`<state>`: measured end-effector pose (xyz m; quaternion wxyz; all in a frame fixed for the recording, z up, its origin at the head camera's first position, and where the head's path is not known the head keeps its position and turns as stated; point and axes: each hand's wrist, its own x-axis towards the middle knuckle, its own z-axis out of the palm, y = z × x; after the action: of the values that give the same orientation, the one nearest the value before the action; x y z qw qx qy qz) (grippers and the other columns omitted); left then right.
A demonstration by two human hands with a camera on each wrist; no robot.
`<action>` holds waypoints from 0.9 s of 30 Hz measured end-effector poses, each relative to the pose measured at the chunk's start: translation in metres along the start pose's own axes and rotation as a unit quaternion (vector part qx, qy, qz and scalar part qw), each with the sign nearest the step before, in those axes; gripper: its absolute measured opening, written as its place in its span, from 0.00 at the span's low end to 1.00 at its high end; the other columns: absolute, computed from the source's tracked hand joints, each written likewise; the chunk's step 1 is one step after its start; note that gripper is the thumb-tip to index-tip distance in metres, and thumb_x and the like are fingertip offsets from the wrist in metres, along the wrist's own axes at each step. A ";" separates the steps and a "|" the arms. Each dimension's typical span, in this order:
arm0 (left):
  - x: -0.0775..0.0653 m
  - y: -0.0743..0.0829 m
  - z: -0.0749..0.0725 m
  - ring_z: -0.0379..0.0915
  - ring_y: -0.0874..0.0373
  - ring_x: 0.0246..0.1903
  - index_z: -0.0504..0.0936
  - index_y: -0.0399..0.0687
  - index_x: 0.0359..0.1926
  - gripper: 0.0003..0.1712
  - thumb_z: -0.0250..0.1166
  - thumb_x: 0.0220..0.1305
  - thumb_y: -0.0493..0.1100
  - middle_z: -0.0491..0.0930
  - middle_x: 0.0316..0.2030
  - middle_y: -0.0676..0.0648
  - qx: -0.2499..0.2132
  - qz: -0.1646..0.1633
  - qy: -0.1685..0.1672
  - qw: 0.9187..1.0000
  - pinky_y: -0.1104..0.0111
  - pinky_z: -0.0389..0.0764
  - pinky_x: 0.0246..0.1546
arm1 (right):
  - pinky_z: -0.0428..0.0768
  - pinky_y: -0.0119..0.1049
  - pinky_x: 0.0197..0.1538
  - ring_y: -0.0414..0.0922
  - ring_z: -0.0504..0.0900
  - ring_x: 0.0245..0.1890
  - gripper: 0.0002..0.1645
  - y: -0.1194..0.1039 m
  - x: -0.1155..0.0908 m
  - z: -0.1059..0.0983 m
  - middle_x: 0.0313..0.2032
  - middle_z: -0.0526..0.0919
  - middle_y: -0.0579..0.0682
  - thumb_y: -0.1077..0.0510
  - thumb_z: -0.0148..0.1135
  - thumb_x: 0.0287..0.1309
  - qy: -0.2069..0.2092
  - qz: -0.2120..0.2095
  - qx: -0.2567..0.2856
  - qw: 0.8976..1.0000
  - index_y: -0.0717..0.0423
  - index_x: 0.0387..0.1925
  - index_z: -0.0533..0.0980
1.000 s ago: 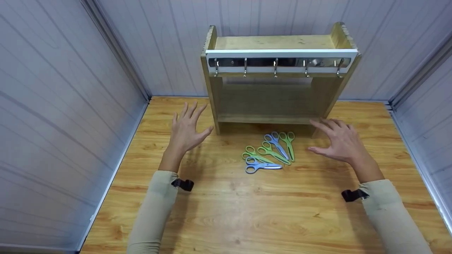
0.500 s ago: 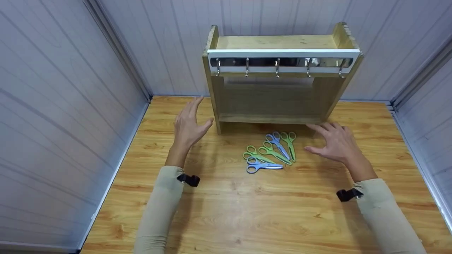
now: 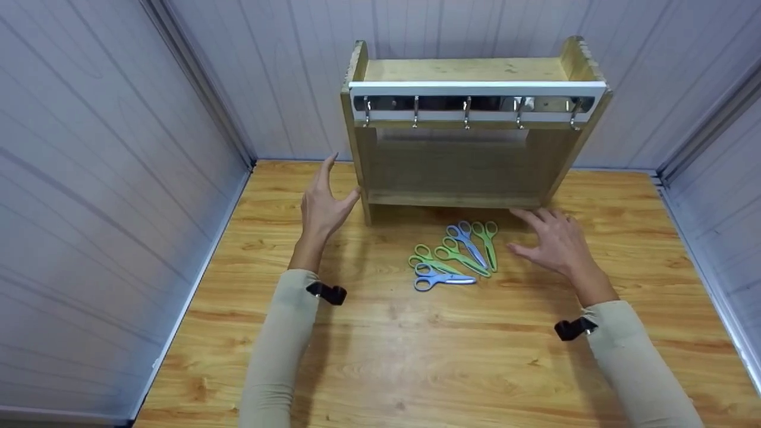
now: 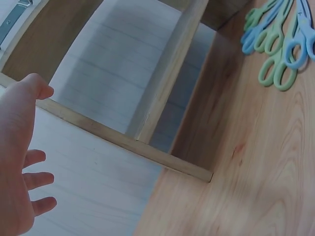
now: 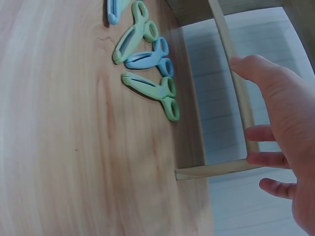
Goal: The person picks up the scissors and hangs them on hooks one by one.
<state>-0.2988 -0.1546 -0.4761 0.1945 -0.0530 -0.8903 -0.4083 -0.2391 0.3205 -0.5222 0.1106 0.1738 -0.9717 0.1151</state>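
A yellow-brown wood-grain surface (image 3: 404, 356) spreads out below. On it, towards the back, stands a wooden shelf unit (image 3: 458, 175). In front of that, three green scissors (image 3: 461, 259) and two blue scissors (image 3: 443, 279) lie clustered, the nearest blue pair overlapping a green one.

Bare left hand (image 3: 323, 208): thumb wide, right beside the pale wooden rack (image 3: 458, 172)!
Bare right hand (image 3: 553, 239): near the rack's opposite side.
Loop-handled scissors (image 3: 469, 263), three green, two blue: lying between!

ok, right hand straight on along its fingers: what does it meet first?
The right hand would probably meet the wooden rack first, near the foot of its right side panel. Depth is unclear, so I can't judge the gap.
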 end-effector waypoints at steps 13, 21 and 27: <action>0.012 0.002 0.019 0.71 0.36 0.83 0.66 0.49 0.87 0.51 0.78 0.70 0.54 0.73 0.82 0.35 -0.092 -0.032 0.000 0.995 0.40 0.72 0.86 | 0.86 0.71 0.52 0.71 0.86 0.57 0.44 -0.005 0.001 0.022 0.62 0.87 0.68 0.38 0.80 0.62 0.022 0.008 0.011 1.000 0.48 0.75 0.80; 0.016 0.003 0.031 0.72 0.36 0.82 0.67 0.48 0.86 0.48 0.77 0.72 0.50 0.74 0.81 0.35 -0.118 -0.038 0.007 0.992 0.43 0.72 0.87 | 0.85 0.73 0.54 0.74 0.86 0.56 0.42 -0.009 0.002 0.028 0.61 0.86 0.69 0.41 0.81 0.63 0.002 0.026 0.020 0.999 0.51 0.73 0.80; 0.018 0.002 0.038 0.73 0.34 0.80 0.67 0.49 0.87 0.46 0.77 0.74 0.46 0.74 0.82 0.36 -0.148 -0.038 -0.005 0.988 0.40 0.82 0.78 | 0.87 0.72 0.51 0.72 0.87 0.53 0.41 -0.011 0.003 0.034 0.58 0.87 0.69 0.39 0.81 0.61 0.000 0.024 0.021 0.999 0.51 0.71 0.82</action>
<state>-0.3264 -0.1262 -0.4902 0.1645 -0.0499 -0.8223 -0.5425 -0.2437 0.3009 -0.5518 0.1044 0.1524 -0.9730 0.1384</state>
